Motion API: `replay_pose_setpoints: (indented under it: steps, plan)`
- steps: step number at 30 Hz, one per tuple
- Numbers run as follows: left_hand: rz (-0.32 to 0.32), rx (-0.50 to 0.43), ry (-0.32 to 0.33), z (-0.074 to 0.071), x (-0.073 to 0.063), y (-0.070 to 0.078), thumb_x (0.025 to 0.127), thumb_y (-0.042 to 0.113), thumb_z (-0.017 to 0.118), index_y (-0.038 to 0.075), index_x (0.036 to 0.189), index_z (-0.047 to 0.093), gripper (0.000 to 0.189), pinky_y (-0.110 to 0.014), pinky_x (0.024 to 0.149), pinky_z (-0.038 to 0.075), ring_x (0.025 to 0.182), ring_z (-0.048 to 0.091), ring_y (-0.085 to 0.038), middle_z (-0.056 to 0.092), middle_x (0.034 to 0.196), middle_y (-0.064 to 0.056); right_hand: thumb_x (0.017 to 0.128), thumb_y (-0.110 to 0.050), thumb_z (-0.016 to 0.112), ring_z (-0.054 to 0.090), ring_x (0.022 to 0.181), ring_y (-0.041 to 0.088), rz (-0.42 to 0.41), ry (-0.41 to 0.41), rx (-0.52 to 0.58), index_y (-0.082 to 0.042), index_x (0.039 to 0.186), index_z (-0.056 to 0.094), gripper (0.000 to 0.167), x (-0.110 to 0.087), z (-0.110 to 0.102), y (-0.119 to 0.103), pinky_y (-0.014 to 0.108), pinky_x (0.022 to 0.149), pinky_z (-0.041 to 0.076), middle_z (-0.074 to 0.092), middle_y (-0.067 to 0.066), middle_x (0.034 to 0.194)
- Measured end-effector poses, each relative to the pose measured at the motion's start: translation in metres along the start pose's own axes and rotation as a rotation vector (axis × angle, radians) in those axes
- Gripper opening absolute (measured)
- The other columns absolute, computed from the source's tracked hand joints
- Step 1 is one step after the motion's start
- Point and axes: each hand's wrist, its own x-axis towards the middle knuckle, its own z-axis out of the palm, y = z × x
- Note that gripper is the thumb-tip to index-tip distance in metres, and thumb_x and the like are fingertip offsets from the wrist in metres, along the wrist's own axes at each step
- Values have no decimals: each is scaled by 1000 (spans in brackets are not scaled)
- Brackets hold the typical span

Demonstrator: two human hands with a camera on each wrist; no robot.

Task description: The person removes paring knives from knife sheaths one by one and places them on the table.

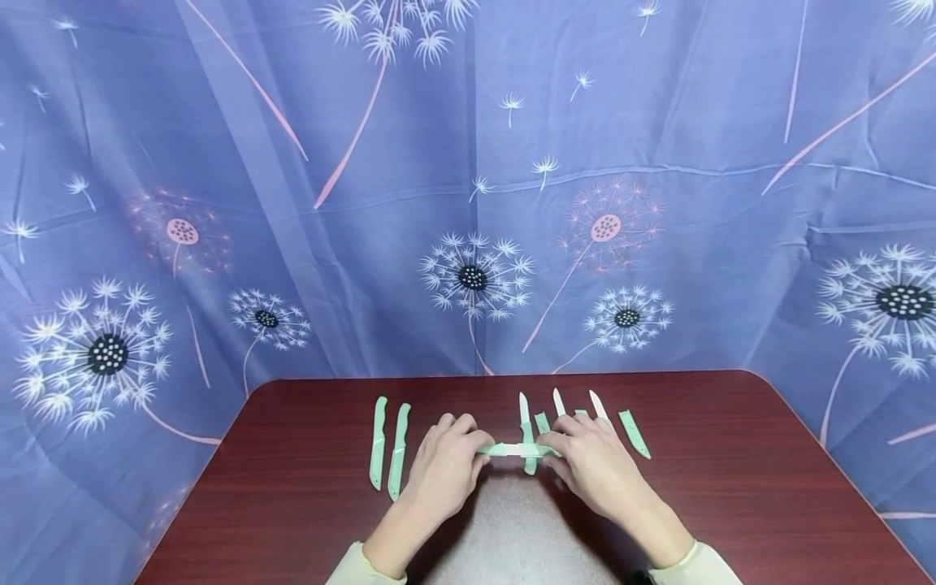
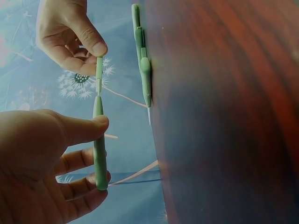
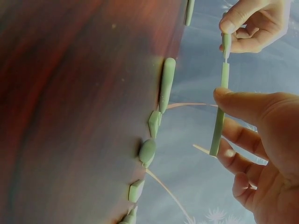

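Pinched between the thumb and fingers of my left hand (image 1: 448,459) is the mint-green handle of a paring knife (image 2: 99,154). My right hand (image 1: 595,463) grips a matching green blade sheath (image 3: 218,126) by thumb and fingertips. The two are in line, raised above the table, with the blade partly inside the sheath and a short pale stretch showing between. Below and behind them lies an unsheathed knife (image 1: 525,406), blade pointing away. Two more bare blades show beyond my right hand, which hides their handles.
Two sheathed green knives (image 1: 376,447) lie side by side left of my left hand on the dark red wooden table (image 1: 307,504). A loose sheath (image 1: 634,435) lies at the right, another (image 1: 542,422) between the bare knives. A blue dandelion-print cloth (image 1: 395,309) hangs behind.
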Motion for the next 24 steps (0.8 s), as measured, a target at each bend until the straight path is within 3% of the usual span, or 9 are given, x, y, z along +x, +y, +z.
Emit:
replay_pose_setpoints:
  steps: [24]
  plan:
    - [-8, 3, -4, -1, 1, 1, 88, 21, 87, 25, 103, 82, 16, -27, 67, 41, 84, 51, -18, 62, 94, 8, 76, -19, 97, 55, 82, 17, 3, -6, 0, -23, 101, 82, 29, 0, -1, 0, 35, 70, 41, 66, -9, 92]
